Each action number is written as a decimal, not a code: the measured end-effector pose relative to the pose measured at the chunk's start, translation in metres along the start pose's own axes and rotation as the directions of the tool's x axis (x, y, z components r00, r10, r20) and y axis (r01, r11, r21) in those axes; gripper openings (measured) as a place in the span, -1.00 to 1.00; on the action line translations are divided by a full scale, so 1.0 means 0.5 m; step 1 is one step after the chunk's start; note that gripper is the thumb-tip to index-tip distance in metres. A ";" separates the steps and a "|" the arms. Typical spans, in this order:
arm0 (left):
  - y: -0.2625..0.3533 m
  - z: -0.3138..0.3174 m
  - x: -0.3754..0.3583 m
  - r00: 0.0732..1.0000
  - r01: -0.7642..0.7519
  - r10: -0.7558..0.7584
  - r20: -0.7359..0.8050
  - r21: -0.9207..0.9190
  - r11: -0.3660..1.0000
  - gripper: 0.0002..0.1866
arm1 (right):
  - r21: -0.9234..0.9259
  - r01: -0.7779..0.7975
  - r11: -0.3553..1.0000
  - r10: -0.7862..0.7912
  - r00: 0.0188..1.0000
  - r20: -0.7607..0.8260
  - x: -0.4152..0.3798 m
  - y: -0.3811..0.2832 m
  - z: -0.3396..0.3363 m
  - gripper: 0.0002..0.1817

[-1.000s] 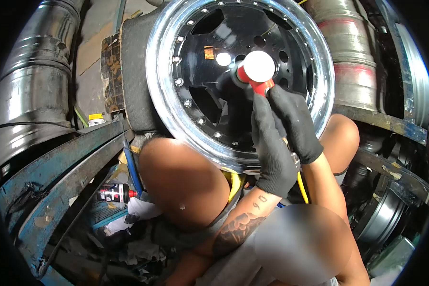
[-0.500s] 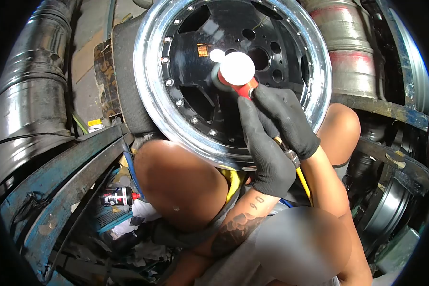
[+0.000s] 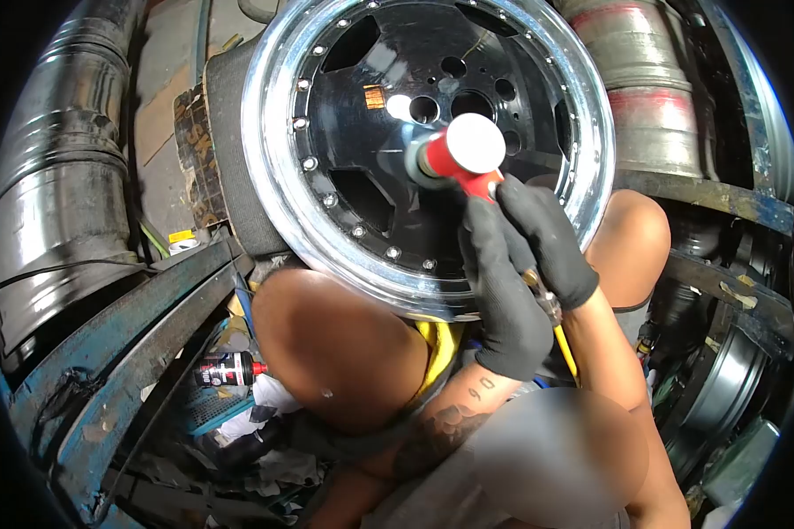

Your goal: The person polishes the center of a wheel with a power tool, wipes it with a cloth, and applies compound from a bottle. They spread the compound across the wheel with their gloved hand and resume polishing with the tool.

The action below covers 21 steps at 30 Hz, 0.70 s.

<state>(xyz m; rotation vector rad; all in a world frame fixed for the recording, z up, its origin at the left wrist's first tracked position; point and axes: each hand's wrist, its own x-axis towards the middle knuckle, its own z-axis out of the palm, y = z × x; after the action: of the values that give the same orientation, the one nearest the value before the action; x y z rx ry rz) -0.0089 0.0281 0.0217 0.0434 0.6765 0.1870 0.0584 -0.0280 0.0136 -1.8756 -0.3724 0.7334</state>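
Note:
Both of my gloved hands are wrapped round a small red air polisher [image 3: 453,159] with a round white end. My left hand [image 3: 500,282] grips its handle from the left side, and my right hand [image 3: 547,236] closes on the handle from the right. The polisher's pad [image 3: 422,165] is at the glossy black face of a wheel rim [image 3: 388,97], below its centre holes; firm contact cannot be made out. A yellow air hose [image 3: 565,351] runs down from the fitting under the handle. The rim has a polished outer lip with a ring of small bolts, and stands between my knees.
Stacked metal rims [image 3: 57,185] line the left side, and more rims [image 3: 648,115] stand at the right. A blue metal frame [image 3: 106,317] crosses the lower left. Near it lies a black bottle with a red cap [image 3: 225,369]. Another rim [image 3: 719,388] sits low at the right.
The polisher has moved right and slightly down across the wheel face, with both hands following. Its body now leans further right, showing more of its red side.

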 end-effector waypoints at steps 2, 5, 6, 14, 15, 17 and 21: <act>0.013 -0.008 0.008 0.992 -0.083 0.078 0.103 0.039 0.996 -0.48 | 0.011 0.083 0.996 -0.083 0.997 -0.005 0.020 -0.015 0.020 -0.70; 0.034 0.006 0.013 0.992 -0.119 0.119 0.045 0.008 0.993 -0.48 | 0.084 0.066 0.994 -0.068 0.998 0.017 0.053 -0.015 0.036 -0.66; 0.029 0.008 0.018 0.992 -0.116 0.117 -0.041 0.029 0.993 -0.48 | -0.114 0.238 0.965 -0.235 0.971 0.042 0.052 -0.005 0.032 -0.64; -0.024 -0.013 -0.028 0.997 0.050 -0.052 -0.062 -0.033 0.998 -0.55 | 0.112 -0.204 0.973 0.198 0.978 0.067 -0.036 -0.020 -0.013 -0.65; -0.026 -0.013 -0.033 0.997 0.058 -0.058 -0.058 -0.001 0.998 -0.55 | 0.133 -0.246 0.960 0.242 0.969 0.042 -0.043 -0.018 -0.014 -0.65; -0.029 -0.013 -0.026 0.996 0.068 -0.069 -0.062 -0.030 0.997 -0.56 | -0.021 -0.052 0.998 0.052 0.998 0.025 -0.042 -0.002 -0.020 -0.71; -0.016 -0.021 0.003 0.999 -0.020 0.022 0.047 -0.040 0.999 -0.56 | -0.370 0.532 0.761 -0.541 0.836 0.089 0.009 0.042 -0.012 -0.70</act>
<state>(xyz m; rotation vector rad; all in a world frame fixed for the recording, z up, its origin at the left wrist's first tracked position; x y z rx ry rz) -0.0132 0.0201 0.0120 0.0170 0.6251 0.2186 0.0643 -0.0384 -0.0052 -1.9851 -1.0567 0.2477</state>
